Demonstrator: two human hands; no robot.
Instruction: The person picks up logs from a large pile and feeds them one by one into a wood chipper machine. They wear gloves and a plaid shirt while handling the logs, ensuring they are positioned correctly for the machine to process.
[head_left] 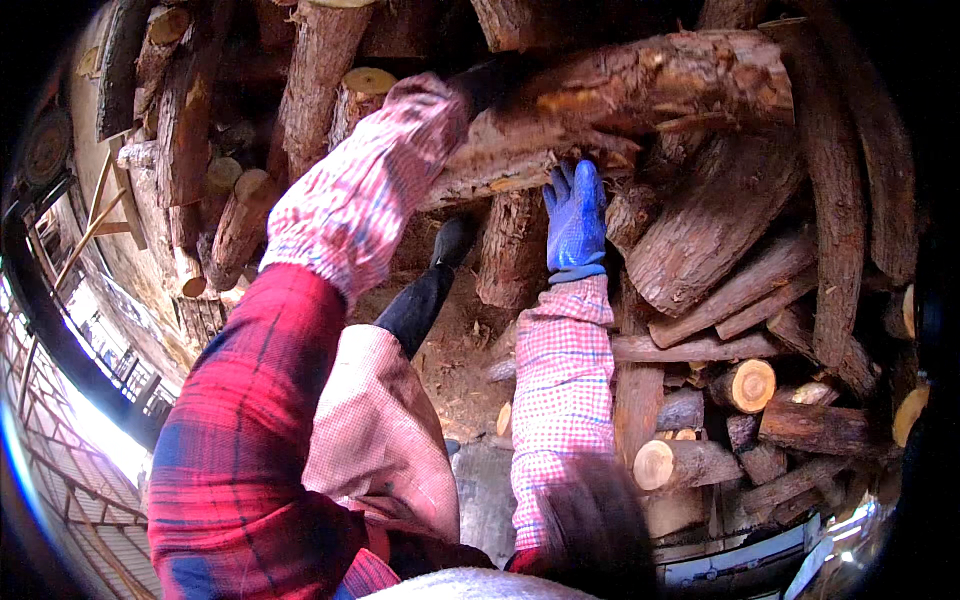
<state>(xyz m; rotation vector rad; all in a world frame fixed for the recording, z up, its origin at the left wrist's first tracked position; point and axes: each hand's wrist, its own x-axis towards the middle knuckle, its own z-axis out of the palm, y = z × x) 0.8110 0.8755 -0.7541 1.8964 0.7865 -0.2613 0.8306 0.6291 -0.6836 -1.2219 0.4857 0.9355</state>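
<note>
- Log (660, 90), thick, reddish-brown, bark partly stripped: lies across the upper centre of the frame, its right end the higher
- Left hand (490, 85): dark, over the left part of the log; mostly lost in shadow, so whether it is clamped on the wood cannot be told
- Right hand (577, 225): blue-gloved, centre of frame, fingers pointing up and close together at the log's lower edge; firm grip or mere contact cannot be told
- Black boot (456, 241): below the log, left of the blue-gloved hand
- Stacked logs (720, 225): slanting at right, pale cut ends (752, 386) showing lower down
</note>
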